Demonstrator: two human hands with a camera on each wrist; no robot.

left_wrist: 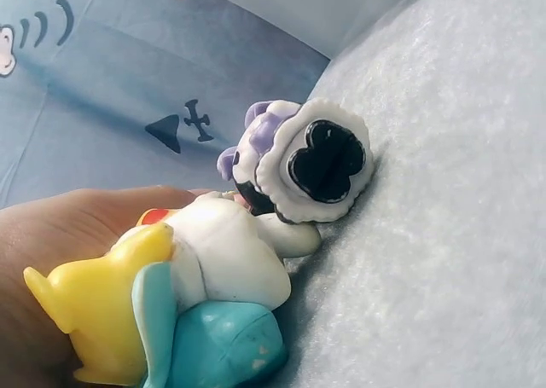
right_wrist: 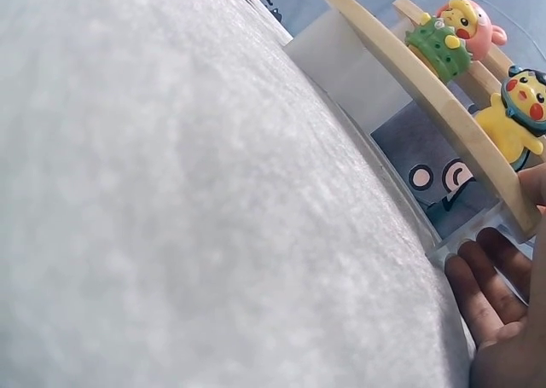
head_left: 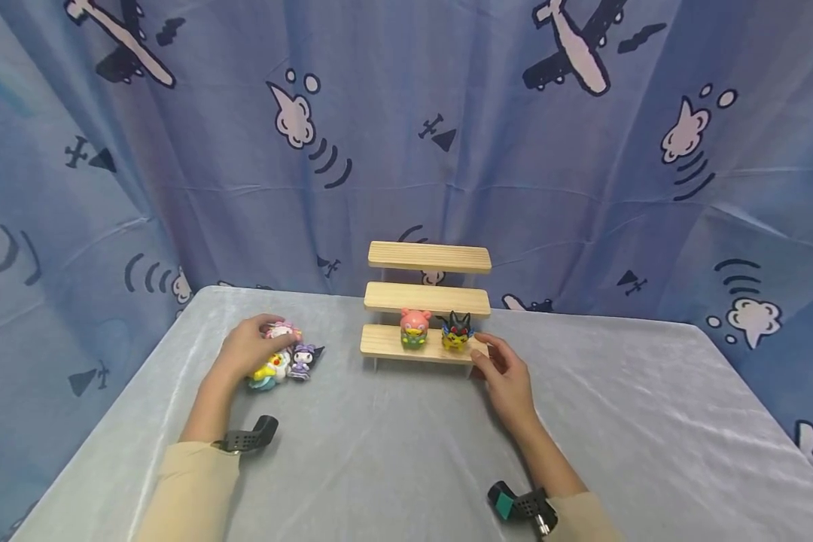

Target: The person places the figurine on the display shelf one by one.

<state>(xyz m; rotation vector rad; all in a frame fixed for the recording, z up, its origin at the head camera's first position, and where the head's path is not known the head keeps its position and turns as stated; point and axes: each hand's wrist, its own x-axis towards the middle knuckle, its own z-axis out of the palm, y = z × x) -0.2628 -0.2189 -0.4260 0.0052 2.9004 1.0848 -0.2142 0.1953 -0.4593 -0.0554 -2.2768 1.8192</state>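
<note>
The left hand (head_left: 247, 346) bends its fingers over a pink figure (head_left: 283, 330); whether they grip it I cannot tell. The white figure (head_left: 278, 366) and purple figure (head_left: 302, 361) crowd it on the counter (head_left: 359, 452). The right hand (head_left: 510, 376) pinches the stand (head_left: 382, 341) at its lowest shelf's right end, lower fingers half curled below, just beside the black-hooded figure (head_left: 457, 330); a pink-hooded figure (head_left: 415, 329) stands farther left.

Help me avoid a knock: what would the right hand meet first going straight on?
The right hand would likely meet the bottom shelf first, at its right end; they may be touching.
</note>
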